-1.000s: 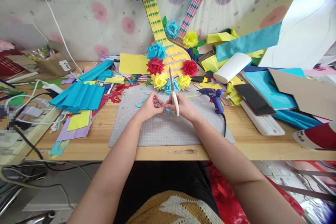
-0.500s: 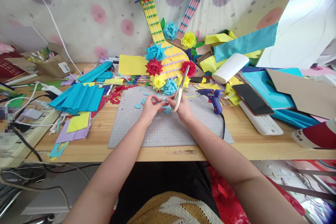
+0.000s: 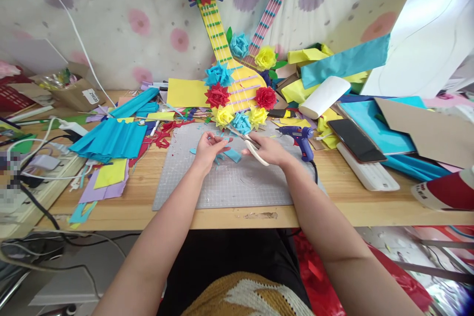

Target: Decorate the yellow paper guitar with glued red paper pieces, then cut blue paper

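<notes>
My left hand (image 3: 209, 150) is closed in a pinch over the grey cutting mat (image 3: 252, 192), on what looks like a small piece of blue paper, mostly hidden by the fingers. My right hand (image 3: 272, 149) grips white-handled scissors (image 3: 256, 153), whose blades point up and left, just beyond my left fingertips. Blue paper scraps (image 3: 233, 155) lie on the mat between and below the hands. Right behind them leans a yellow paper guitar (image 3: 240, 84), decorated with red, blue and yellow paper flowers.
A purple glue gun (image 3: 301, 140) lies right of my right hand, its cord crossing the mat's edge. Pleated blue paper (image 3: 114, 138) is at left, near cables and a power strip (image 3: 48, 197). At right are a phone (image 3: 355, 139), cardboard (image 3: 425, 131) and a red-and-white cup (image 3: 444, 190).
My right hand has moved right, away from my left hand, and the scissors have swung from pointing up to pointing up and left. My left hand has shifted slightly left.
</notes>
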A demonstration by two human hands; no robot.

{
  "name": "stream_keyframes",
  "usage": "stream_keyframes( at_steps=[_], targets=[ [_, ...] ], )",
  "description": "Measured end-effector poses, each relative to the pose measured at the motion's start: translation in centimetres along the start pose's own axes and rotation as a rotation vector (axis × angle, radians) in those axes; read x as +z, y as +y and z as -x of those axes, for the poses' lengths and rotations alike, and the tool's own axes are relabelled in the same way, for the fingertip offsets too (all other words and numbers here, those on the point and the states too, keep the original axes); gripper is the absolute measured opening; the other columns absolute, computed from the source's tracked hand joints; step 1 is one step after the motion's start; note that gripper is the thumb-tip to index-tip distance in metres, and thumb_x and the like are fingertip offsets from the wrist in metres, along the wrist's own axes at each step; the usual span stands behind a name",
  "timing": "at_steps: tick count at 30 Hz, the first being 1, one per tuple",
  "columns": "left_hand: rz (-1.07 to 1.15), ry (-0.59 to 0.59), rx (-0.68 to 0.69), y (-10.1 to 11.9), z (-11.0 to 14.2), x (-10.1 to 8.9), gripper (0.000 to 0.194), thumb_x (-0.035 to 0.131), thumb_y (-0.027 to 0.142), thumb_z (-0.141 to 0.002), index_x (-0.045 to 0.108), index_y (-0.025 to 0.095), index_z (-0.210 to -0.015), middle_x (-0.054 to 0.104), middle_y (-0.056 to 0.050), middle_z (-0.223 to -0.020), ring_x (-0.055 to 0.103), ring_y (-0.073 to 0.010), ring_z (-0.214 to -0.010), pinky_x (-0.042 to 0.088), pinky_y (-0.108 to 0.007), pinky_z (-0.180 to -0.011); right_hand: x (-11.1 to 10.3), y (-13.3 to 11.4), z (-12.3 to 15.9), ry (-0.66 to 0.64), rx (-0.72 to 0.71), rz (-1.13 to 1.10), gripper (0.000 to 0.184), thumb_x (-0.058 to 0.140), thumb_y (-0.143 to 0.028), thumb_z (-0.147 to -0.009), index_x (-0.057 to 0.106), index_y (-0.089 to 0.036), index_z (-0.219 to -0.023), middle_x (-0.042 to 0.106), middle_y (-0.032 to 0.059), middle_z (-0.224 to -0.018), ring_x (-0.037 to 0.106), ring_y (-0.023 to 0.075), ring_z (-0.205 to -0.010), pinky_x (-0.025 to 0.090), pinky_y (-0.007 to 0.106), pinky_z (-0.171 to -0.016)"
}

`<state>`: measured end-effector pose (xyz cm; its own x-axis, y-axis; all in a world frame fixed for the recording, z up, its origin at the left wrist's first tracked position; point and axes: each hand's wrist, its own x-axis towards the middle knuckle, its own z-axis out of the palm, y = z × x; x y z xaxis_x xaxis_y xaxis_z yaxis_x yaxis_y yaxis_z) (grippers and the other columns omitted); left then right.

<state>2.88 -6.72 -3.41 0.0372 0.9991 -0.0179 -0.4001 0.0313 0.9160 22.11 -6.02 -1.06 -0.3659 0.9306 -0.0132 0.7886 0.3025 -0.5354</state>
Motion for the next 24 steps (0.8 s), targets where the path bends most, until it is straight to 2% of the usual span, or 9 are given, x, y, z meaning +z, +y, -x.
stream_keyframes(
  at_steps=[4, 8, 24],
  targets=[
    [0.015, 0.003, 0.021, 0.54, -0.06, -0.20, 0.051, 0.079, 0.023, -0.051, 0.034, 0.020, -0.075, 0.051, 0.011, -0.063, 0.064, -0.0112, -0.075, 0.054, -0.029, -0.073, -0.52, 0.42, 0.30, -0.123, -0.077, 0.065, 0.050, 0.046, -0.068, -0.072, 0.051, -0.022, -0.090, 0.060, 0.0018, -0.081, 0.053, 0.0181, -0.072, 0.032, 0.025, -0.060],
    [0.003, -0.020, 0.017, 0.71, -0.07, -0.32, 0.048, 0.078, 0.022, -0.052, 0.035, 0.020, -0.074, 0.050, 0.011, -0.063, 0.059, -0.0070, -0.067, 0.054, -0.029, -0.073, -0.33, 0.52, 0.24, -0.130, -0.105, 0.090, 0.052, 0.046, -0.070, -0.071, 0.051, -0.021, -0.087, 0.060, 0.0013, -0.079, 0.052, 0.0170, -0.069, 0.030, 0.024, -0.058],
    [-0.021, -0.078, -0.012, 0.77, -0.17, -0.69, 0.049, 0.078, 0.019, -0.048, 0.036, 0.019, -0.074, 0.051, 0.011, -0.062, 0.055, -0.0049, -0.062, 0.053, -0.027, -0.070, -0.53, 0.14, 0.47, -0.121, -0.090, 0.152, 0.055, 0.045, -0.076, -0.066, 0.049, -0.022, -0.076, 0.056, -0.0014, -0.069, 0.047, 0.0143, -0.063, 0.026, 0.024, -0.056]
  ],
)
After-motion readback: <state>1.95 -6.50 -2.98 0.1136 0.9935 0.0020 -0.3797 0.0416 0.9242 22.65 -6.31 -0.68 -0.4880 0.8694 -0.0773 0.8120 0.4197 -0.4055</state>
